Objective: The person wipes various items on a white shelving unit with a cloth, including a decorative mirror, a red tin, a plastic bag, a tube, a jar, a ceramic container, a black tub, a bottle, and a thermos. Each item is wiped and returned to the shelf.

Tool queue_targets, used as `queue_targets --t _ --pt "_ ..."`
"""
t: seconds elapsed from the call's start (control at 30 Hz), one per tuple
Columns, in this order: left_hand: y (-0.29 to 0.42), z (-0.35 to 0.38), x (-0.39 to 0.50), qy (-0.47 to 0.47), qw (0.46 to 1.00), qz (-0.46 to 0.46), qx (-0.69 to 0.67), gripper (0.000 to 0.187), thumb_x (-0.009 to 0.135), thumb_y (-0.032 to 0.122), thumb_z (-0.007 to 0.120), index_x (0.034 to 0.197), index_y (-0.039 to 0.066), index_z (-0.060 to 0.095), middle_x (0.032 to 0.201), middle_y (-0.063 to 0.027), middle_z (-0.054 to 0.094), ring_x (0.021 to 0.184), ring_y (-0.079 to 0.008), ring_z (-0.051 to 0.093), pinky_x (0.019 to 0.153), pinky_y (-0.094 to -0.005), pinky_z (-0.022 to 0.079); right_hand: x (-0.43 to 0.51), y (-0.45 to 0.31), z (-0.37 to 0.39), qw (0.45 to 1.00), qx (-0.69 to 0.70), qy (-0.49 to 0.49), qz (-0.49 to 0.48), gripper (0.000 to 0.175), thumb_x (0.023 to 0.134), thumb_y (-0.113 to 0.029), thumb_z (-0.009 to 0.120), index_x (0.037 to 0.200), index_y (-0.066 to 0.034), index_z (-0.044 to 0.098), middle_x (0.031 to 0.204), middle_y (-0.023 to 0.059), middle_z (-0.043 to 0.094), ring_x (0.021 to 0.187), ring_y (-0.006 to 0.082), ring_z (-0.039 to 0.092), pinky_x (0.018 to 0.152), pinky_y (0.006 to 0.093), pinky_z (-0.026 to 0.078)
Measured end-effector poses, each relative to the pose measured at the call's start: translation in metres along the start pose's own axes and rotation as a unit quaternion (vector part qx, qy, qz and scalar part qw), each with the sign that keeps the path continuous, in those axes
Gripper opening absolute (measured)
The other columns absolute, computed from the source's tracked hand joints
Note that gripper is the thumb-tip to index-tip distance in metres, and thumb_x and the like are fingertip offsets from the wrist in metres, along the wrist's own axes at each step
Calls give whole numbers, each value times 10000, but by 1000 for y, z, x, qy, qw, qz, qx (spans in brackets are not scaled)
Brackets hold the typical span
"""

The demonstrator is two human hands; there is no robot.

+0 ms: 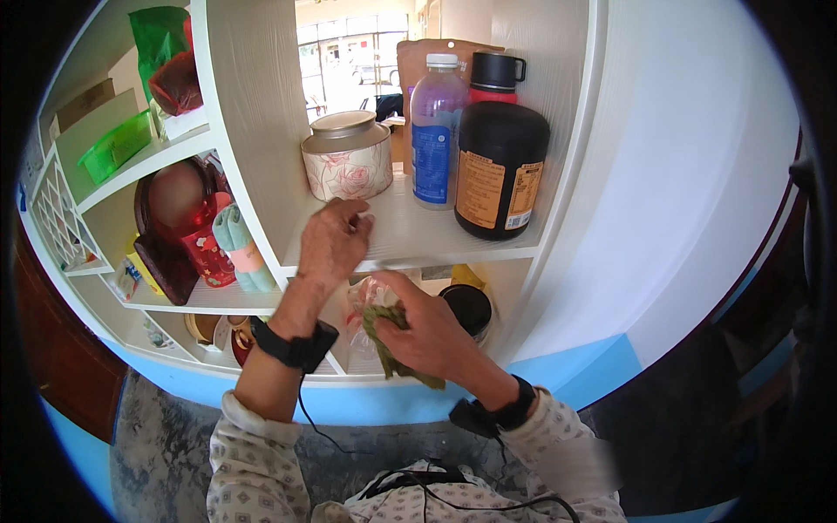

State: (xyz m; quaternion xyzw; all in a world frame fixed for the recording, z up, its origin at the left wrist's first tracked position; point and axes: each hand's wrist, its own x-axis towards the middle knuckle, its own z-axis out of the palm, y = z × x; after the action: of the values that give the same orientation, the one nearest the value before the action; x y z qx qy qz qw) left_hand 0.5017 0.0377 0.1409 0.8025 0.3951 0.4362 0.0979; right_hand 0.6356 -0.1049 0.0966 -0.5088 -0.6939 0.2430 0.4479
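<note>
My left hand [337, 238] is raised over the front of the white shelf board [392, 229], its fingers curled, with nothing visible in them. Just behind it stands a round tin with a rose pattern [350, 160]. A green cloth [392, 350] hangs crumpled from my right hand [425, 327], which is in front of the lower compartment. To the right on the upper board are a clear plastic bottle with a blue label [431, 144] and a large black jar with an orange label [500, 176]. Behind them stand a brown pouch [412, 65] and a black-lidded flask [494, 72].
Below the board are clear plastic packaging [366, 301] and a black-lidded jar [465, 307]. Side compartments at the left hold a green basket [118, 147], a red patterned container [209, 252] and a rolled green towel [245, 255]. A white wall [654, 196] rises at the right.
</note>
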Motion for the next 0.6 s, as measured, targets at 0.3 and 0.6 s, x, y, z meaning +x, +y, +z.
queue_targets --t 0.3,0.6 --pt "93 56 -1 -6 990 22 -139 765 853 301 832 1417 -73 475 1166 -209 645 1057 -282 663 918 -373 556 -49 -13 -69 973 108 205 5 302 945 -70 644 1236 -4 595 929 92 703 810 129 649 732 286 537" --pt "112 93 9 -45 991 -61 -107 1160 678 520 896 1495 -43 295 1368 -276 525 1255 -410 576 1038 -449 505 -28 4 -115 972 -11 197 126 812 905 -6 600 1612 41 202 1156 149 659 940 149 646 848 285 538"
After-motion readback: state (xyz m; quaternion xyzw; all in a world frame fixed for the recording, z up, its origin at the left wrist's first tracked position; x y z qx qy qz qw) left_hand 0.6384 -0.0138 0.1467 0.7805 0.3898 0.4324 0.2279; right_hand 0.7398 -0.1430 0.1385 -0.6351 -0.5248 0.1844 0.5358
